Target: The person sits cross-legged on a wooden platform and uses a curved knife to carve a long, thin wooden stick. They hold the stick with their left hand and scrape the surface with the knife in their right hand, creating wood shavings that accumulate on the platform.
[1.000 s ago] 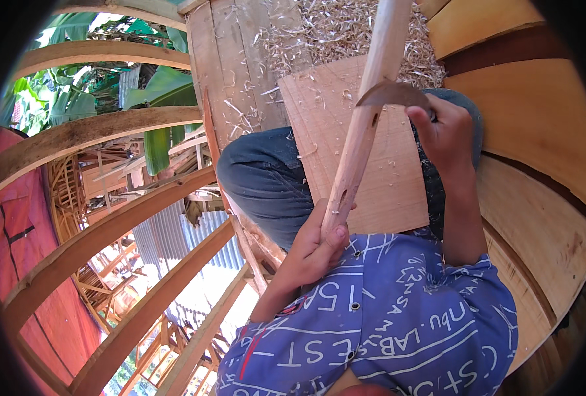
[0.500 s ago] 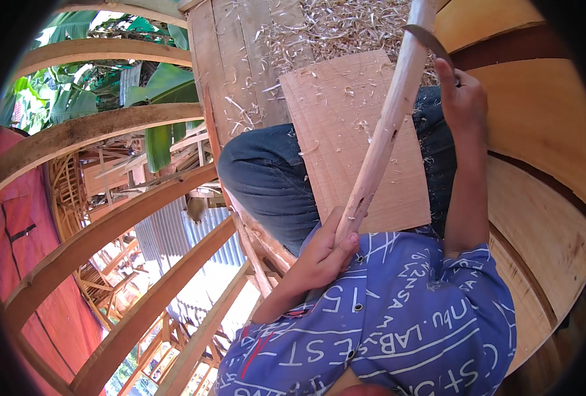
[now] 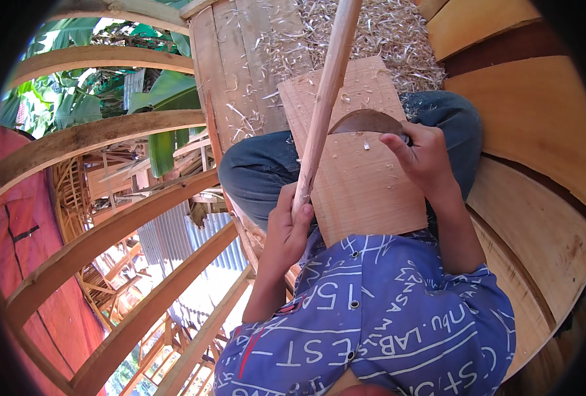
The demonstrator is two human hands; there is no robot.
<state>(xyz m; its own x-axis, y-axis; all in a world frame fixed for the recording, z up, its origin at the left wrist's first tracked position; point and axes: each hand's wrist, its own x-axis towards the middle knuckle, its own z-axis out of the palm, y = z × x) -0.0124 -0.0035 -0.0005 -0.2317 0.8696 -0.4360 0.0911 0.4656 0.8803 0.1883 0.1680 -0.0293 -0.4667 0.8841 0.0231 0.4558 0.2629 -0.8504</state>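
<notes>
My left hand [image 3: 289, 224] is wrapped round the near end of a long pale wooden pole [image 3: 324, 105], which slants up and away past the top edge of the view. In my right hand [image 3: 423, 153] is a sickle-like knife, gripped by a handle mostly hidden in the fingers. Its dark curved blade [image 3: 368, 121] points left over the board, with the tip close to the pole; whether it touches cannot be made out. Across my lap lies a flat wooden board [image 3: 370, 191], dotted with a few shavings, under both the pole and the knife.
Curled wood shavings [image 3: 398, 39] heap on the plank floor [image 3: 223, 59] beyond my knees. Curved wooden panels [image 3: 524, 112] rise close on my right. To the left runs a railing of wooden slats [image 3: 108, 135], with leaves, corrugated sheets and a red cloth [image 3: 25, 251] behind it.
The knife has come down and left, from high on the pole to over the board. The pole has swung left and stands steeper, and my left hand has shifted left and up with it.
</notes>
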